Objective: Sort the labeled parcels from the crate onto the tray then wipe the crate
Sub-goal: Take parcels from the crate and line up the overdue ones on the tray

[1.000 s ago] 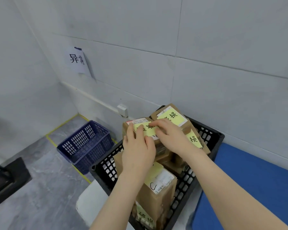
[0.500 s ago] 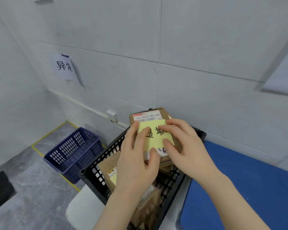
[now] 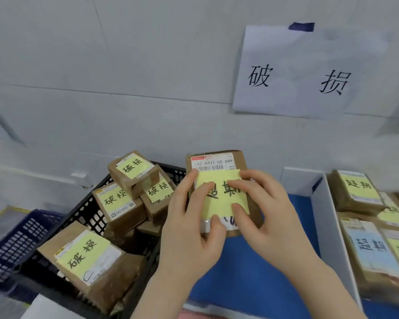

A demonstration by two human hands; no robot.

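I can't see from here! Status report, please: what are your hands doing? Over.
Left hand and right hand hold parcel beside crate. Four labeled boxes left in crate. Nothing blocking tray.

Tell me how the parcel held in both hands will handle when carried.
The held parcel is a flat-sided cardboard box, so likely stiff and unlikely to roll. The left hand and right hand hold it up with fingers alone, suggesting it is light. Its yellow note may shift or peel.
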